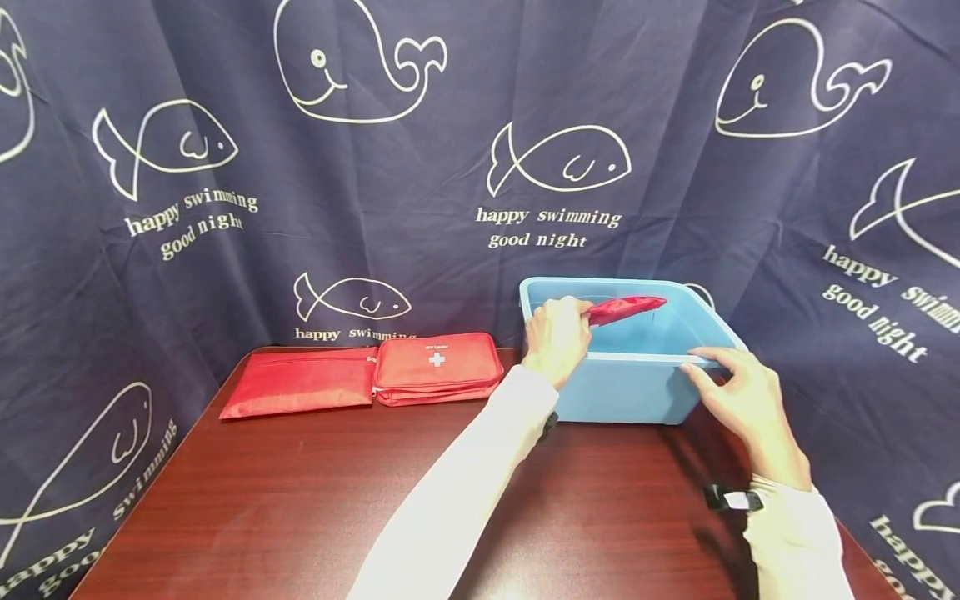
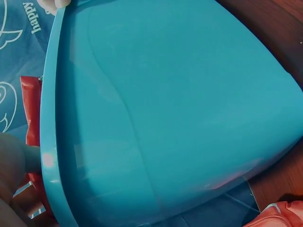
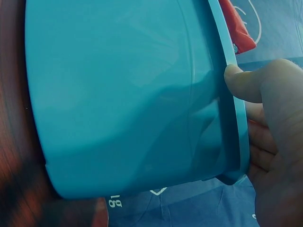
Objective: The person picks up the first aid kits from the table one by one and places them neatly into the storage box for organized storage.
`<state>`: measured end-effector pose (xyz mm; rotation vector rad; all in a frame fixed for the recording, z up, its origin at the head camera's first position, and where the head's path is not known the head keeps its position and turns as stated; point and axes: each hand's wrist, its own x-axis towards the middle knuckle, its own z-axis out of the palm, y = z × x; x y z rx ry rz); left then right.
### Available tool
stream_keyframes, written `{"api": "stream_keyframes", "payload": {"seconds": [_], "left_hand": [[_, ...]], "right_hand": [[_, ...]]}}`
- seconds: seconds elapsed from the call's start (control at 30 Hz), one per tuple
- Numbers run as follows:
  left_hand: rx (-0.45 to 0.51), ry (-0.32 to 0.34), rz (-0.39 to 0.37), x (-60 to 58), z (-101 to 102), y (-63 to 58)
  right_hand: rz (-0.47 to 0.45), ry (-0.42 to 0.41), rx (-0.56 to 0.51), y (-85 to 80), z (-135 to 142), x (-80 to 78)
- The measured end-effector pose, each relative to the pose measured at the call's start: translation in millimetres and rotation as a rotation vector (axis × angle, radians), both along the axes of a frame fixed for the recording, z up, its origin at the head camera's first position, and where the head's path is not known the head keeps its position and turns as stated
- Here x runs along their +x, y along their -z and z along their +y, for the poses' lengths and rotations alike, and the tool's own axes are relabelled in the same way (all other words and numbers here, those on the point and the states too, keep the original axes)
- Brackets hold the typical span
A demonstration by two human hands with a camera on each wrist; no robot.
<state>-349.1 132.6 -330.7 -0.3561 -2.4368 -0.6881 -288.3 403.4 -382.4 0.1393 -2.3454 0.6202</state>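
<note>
A light blue plastic bin (image 1: pixel 626 392) stands on the table at right of centre in the head view. My left hand (image 1: pixel 558 337) reaches over its near left rim and grips one end of a red pouch (image 1: pixel 626 308). The pouch slants up to the right within the bin's opening. In the left wrist view the same pouch (image 2: pixel 31 106) shows just beyond the rim, partly hidden by it. My right hand (image 3: pixel 279 123) holds the rim at the near right corner, thumb on the near side and fingers inside.
Further left on the brown table (image 1: pixel 300 500) lies a flat red zip pouch (image 1: pixel 300 383). Touching its right end is a red first aid kit (image 1: pixel 438 367) with a white cross. A dark blue curtain (image 1: pixel 450 183) with whales and fish hangs behind the table.
</note>
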Motion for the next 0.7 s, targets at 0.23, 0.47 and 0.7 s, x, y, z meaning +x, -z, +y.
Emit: {"api": "stream_keyframes", "payload": {"seconds": [0.23,0.47,0.7], "left_hand": [[-0.005,0.006,-0.025,0.0,0.3,1.8],[-0.011,0.020,-0.040,0.4,-1.3,3.2],[-0.017,0.013,-0.037,0.1,-1.0,4.0]], "right_hand": [[-0.003,0.008,0.000,0.1,0.2,0.0],[0.007,-0.004,0.010,-1.0,-0.1,-0.5],[0.010,-0.006,0.004,-1.2,0.1,0.3]]}}
